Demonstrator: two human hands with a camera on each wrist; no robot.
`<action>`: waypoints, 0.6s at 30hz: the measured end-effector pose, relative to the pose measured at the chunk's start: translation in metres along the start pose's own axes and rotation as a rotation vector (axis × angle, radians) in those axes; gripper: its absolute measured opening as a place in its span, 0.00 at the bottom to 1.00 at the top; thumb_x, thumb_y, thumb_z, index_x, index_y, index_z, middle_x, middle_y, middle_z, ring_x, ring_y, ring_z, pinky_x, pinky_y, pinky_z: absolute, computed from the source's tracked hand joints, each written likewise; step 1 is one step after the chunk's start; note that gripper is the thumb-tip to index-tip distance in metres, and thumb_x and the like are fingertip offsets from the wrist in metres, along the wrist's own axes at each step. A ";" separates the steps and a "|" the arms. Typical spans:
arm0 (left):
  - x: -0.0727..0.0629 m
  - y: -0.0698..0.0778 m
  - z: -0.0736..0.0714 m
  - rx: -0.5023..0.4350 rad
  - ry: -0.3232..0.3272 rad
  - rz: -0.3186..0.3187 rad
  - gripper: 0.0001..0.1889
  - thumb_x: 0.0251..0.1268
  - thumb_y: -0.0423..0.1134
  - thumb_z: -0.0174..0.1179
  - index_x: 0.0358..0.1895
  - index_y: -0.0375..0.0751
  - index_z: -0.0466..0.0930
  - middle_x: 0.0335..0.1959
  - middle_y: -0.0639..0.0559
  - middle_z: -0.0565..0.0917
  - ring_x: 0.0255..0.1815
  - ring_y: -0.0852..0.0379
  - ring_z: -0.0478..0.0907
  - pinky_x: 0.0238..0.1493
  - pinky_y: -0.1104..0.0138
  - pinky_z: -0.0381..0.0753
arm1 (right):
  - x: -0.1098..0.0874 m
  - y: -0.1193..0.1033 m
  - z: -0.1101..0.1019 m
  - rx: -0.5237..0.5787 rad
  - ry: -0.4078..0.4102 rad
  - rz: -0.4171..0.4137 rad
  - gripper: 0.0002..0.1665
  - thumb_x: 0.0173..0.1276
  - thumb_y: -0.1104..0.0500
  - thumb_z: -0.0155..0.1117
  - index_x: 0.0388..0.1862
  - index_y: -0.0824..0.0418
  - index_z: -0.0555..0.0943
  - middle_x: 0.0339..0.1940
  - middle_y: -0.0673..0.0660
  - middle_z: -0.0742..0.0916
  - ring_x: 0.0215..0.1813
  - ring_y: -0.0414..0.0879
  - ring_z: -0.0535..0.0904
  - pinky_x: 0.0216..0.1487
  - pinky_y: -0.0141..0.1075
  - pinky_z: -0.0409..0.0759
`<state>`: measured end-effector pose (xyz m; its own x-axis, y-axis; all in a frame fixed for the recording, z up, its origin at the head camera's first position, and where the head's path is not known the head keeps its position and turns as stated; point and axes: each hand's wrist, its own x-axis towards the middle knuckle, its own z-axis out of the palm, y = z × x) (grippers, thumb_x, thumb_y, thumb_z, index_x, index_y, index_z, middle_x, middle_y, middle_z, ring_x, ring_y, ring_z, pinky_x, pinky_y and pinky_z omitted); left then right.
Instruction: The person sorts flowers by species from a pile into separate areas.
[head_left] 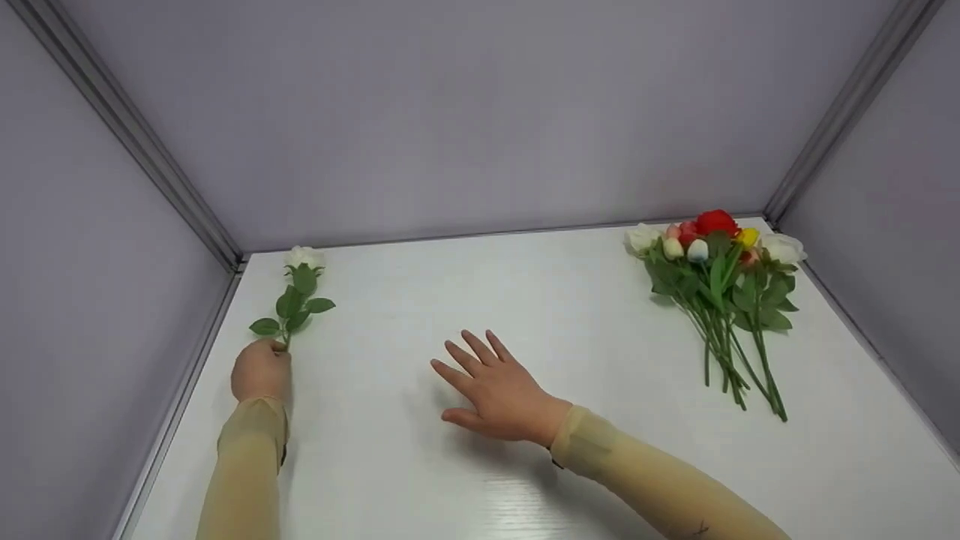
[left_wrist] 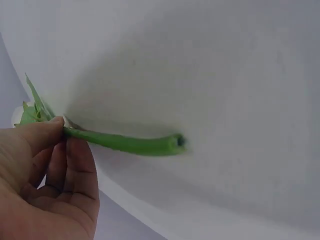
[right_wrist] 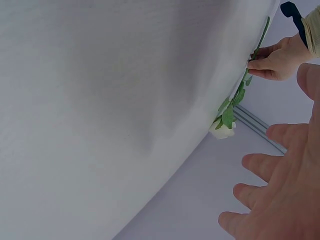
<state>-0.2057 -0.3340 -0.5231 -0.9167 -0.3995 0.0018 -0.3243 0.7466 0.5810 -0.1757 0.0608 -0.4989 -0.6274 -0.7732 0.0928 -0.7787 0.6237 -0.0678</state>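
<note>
At the table's left side my left hand [head_left: 261,373] pinches the stem of a white rose [head_left: 303,259] between thumb and fingers. The rose's green leaves [head_left: 290,303] spread beyond the hand, and its bloom points to the back wall. In the left wrist view the cut end of the green stem [left_wrist: 145,145] sticks out past the fingertips. My right hand [head_left: 499,397] is over the middle of the table with fingers spread and straight, holding nothing. The right wrist view shows the same rose [right_wrist: 222,131] in the left hand's grip.
A bunch of flowers [head_left: 716,270] lies at the back right of the white table [head_left: 480,292], with red, white, yellow and pink blooms and stems toward the front. Grey walls [head_left: 480,112] with metal corner posts [head_left: 127,127] enclose the table at the back and sides.
</note>
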 end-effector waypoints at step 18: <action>-0.007 0.047 0.022 0.090 0.125 0.353 0.34 0.73 0.44 0.63 0.74 0.27 0.64 0.68 0.23 0.66 0.67 0.25 0.63 0.67 0.37 0.65 | -0.033 0.059 0.002 0.029 0.061 0.201 0.35 0.80 0.37 0.53 0.76 0.55 0.72 0.76 0.59 0.72 0.80 0.59 0.59 0.79 0.59 0.52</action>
<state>-0.2192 -0.2848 -0.5136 -0.9418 -0.1672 0.2915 -0.0180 0.8913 0.4531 -0.2006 0.1228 -0.5079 -0.7694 -0.6245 0.1342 -0.6382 0.7606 -0.1192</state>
